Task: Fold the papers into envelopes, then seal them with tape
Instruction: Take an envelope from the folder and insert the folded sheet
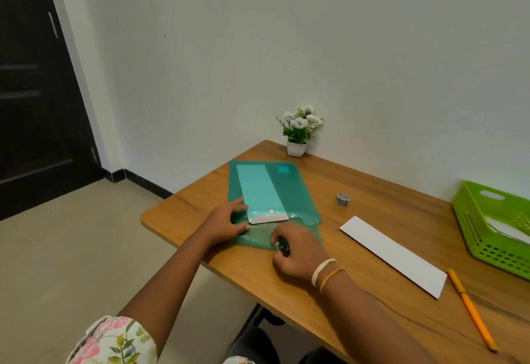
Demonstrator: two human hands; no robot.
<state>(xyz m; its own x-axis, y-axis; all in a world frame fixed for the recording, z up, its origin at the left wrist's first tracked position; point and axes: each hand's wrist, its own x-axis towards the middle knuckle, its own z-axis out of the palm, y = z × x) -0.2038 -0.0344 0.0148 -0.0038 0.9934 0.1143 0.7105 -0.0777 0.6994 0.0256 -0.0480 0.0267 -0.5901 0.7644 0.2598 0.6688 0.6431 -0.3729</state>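
A translucent green plastic folder [289, 188] lies on the wooden table [372, 200] near its left end. White paper [259, 186] shows through it, and a paper edge [269, 218] sticks out at the folder's mouth. My left hand [226, 223] rests on the folder's left edge beside that paper edge. My right hand [298, 252] is closed on the folder's open flap [258, 236] at its snap button. A folded white paper strip [393, 254] lies to the right. A small roll of tape [343, 199] stands behind it.
A green plastic basket [493, 226] holding white paper sits at the right edge. An orange pencil [470, 309] lies near the front right. A small potted plant [299, 131] stands at the back by the wall. A dark door [31, 91] is at far left.
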